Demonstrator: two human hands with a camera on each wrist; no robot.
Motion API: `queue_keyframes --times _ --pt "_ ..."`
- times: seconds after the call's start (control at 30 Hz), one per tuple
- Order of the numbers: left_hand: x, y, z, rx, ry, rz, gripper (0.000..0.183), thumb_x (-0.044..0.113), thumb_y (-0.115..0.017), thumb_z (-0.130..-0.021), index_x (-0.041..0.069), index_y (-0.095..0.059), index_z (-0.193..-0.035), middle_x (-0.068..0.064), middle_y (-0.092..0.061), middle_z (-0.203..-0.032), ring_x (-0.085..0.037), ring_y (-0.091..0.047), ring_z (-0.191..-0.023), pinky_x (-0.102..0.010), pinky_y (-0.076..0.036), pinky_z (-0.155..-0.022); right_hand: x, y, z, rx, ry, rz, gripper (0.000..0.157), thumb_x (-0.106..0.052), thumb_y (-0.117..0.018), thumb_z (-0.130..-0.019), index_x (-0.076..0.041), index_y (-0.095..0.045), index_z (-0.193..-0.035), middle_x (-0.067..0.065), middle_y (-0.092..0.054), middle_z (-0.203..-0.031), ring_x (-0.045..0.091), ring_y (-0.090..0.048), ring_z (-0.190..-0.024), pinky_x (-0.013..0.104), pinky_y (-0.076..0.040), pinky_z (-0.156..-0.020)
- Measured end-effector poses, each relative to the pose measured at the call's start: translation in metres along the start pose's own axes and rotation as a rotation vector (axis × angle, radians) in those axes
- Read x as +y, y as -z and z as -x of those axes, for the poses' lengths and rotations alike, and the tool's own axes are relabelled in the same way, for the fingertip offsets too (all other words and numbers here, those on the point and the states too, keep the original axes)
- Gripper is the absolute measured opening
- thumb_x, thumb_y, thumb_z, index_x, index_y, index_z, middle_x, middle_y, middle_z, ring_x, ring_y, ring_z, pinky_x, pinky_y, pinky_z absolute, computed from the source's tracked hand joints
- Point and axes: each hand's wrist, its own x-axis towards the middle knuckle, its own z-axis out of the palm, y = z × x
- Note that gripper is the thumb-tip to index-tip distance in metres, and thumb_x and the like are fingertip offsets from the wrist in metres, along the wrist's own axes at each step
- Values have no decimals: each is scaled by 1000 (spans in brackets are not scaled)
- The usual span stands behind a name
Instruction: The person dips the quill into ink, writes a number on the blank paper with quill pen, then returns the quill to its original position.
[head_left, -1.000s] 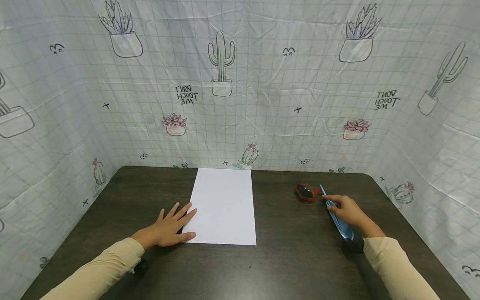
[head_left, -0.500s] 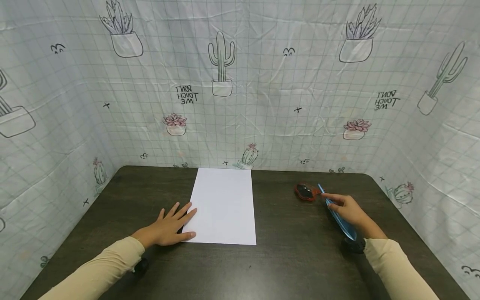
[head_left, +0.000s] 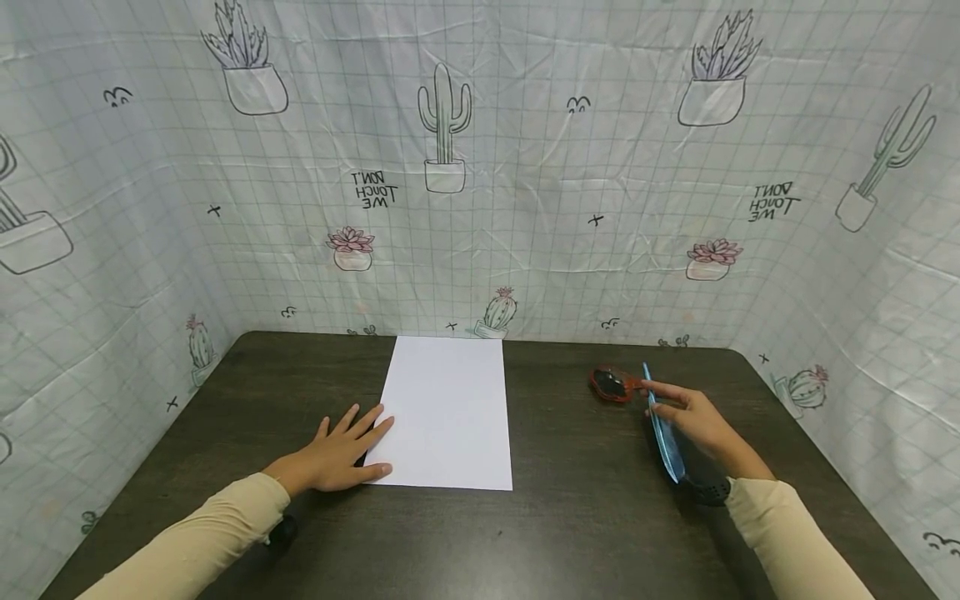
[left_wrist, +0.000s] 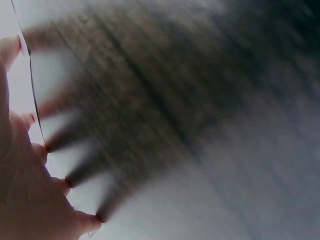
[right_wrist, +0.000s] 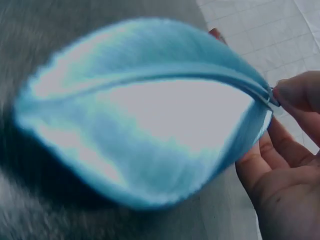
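In the head view my left hand (head_left: 341, 454) lies flat with spread fingers over the lower left edge of a white sheet of paper (head_left: 450, 417). The left wrist view has the left hand (left_wrist: 30, 165) at its left side, fingertips down on the surface. My right hand (head_left: 693, 418) pinches a light blue, leaf-shaped piece (head_left: 666, 437) at its narrow far end. Seen from the right wrist, this blue piece (right_wrist: 150, 110) has a raised midrib, a glossy face and a finely jagged edge; the right hand's (right_wrist: 282, 185) thumb presses at its tip.
A red-rimmed thing with a dark, lens-like middle (head_left: 611, 385) lies just left of the right fingertips. The dark wooden table (head_left: 465, 550) ends at a white cloth wall (head_left: 525, 208) with cactus prints, which also encloses both sides.
The blue piece has turned in my right hand; its near end has swung left and it stands more on edge. The left hand and the paper have stayed put.
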Motion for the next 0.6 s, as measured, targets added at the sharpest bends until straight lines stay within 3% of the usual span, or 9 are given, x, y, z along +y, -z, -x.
queue_keyframes --times 0.13,0.2,0.3,0.6 --pt "-1 0 0 -2 0 -3 77 60 -45 -95 18 -22 -155 -10 -9 -161 -45 -3 -145 -76 -2 -102 1 -1 0 -19 8 -189 51 -18 -46 -103 3 -31 -147 15 -48 -142 4 -63 -103 31 -51 -87" --pt "-1 0 0 -2 -3 -3 77 59 -45 -95 18 -22 -155 -10 -9 -161 -45 -3 -145 -76 -2 -102 2 -1 -1 -29 29 -314 49 -14 -44 -104 3 -30 -148 1 -54 -137 4 -63 -105 21 -49 -82" --pt "-1 0 0 -1 -4 -4 77 59 -45 -95 18 -22 -155 -10 -9 -161 -45 -3 -145 -76 -2 -102 5 -3 -2 -36 82 -470 47 -4 -45 -102 1 -35 -147 -12 -62 -124 7 -64 -106 17 -49 -84" --pt "1 1 1 5 2 -5 77 59 -46 -94 18 -23 -154 -10 -10 -161 -45 -4 -144 -75 -2 -103 6 -7 0 5 127 -754 43 4 -49 -97 -12 -56 -136 1 -68 -118 10 -64 -109 21 -51 -86"
